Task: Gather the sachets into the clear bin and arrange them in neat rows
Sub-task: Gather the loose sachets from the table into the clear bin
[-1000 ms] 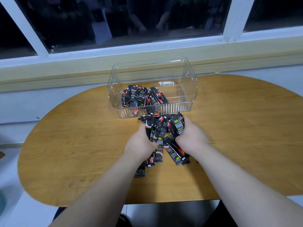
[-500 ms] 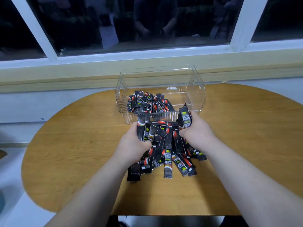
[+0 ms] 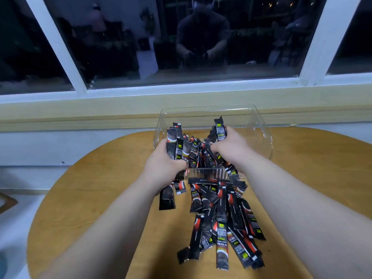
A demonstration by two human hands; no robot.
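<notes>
A clear plastic bin (image 3: 261, 135) stands at the far side of the wooden table, with black-and-red stick sachets inside it. My left hand (image 3: 163, 166) grips a bunch of sachets (image 3: 177, 146) above the bin's near left wall. My right hand (image 3: 233, 147) grips another bunch (image 3: 220, 130), held upright over the bin's middle. A loose pile of several sachets (image 3: 223, 222) lies on the table in front of the bin, between my forearms. One sachet (image 3: 167, 198) hangs below my left hand.
The oval wooden table (image 3: 90, 198) ends in a rounded edge on the left and near side. Behind the bin runs a pale sill and a dark window (image 3: 181, 47) with white frames.
Both hands have risen from the table and moved forward over the bin, carrying bunches of sachets. More sachets have slid out into a long pile on the table.
</notes>
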